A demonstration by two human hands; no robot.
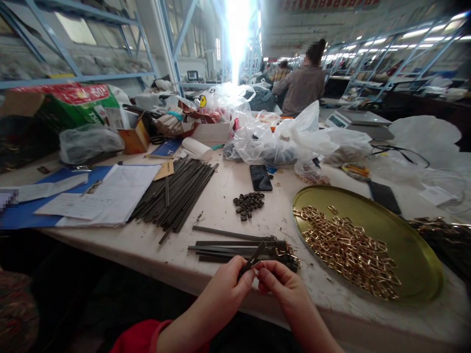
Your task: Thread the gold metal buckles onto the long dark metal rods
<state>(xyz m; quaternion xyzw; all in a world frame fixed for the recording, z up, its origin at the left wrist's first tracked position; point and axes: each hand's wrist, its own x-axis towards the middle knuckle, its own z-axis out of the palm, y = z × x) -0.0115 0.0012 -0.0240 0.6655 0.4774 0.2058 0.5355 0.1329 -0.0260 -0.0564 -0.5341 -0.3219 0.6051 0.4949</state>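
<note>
At the table's front edge, my left hand (231, 285) is closed on a dark narrow strap (253, 256), whose end points up and away. My right hand (281, 283) meets it there, thumb and fingers pinching a small gold buckle (259, 265) at the strap; fingers partly hide it. Just beyond both hands lie several finished-looking dark straps (224, 249) with gold buckles at their right ends. Farther back is a small heap of dark loops (248, 205). To the right, a round gold tray (419, 255) carries a pile of gold rectangular buckles (349, 250).
Left of centre lies a spread of long dark straps (180, 191), beside papers (121, 191) on a blue folder. A black phone (261, 177) rests behind the loops. Plastic bags (279, 139) and boxes crowd the back. A person (303, 86) stands beyond the table.
</note>
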